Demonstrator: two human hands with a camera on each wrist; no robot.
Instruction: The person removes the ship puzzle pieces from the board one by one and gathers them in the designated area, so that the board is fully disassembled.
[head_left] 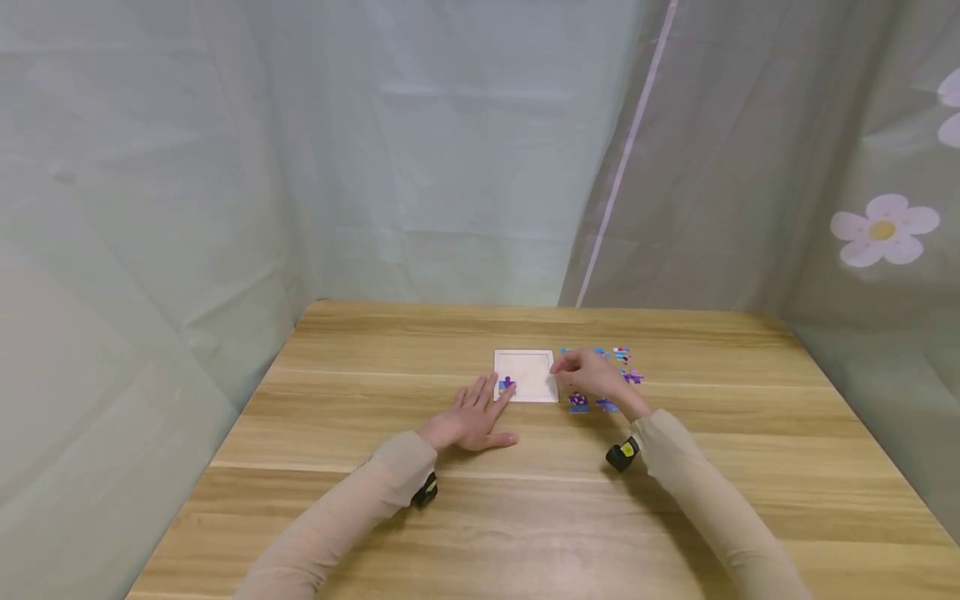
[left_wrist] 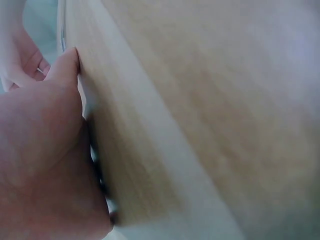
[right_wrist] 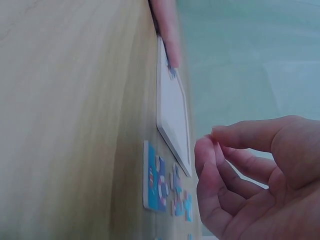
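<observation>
A white square puzzle board [head_left: 534, 367] lies on the table, with one purple and blue jigsaw piece [head_left: 507, 382] in its near left corner. My left hand [head_left: 472, 421] lies palm down with fingers spread, its index fingertip on that piece. Over the board's right edge hovers my right hand [head_left: 592, 372], thumb and index fingertips together. The right wrist view shows those fingertips [right_wrist: 216, 132] meeting, with no piece visible between them. Below this hand are loose jigsaw pieces [right_wrist: 155, 177]. In the left wrist view, my left thumb [left_wrist: 67, 67] rests along the tabletop.
Several more loose pieces lie right of the board, including a purple one [head_left: 632, 377] and a multicoloured one [head_left: 621, 354]. The wooden table [head_left: 540, 517] extends on all sides. Pale curtains [head_left: 450, 167] hang behind and beside it.
</observation>
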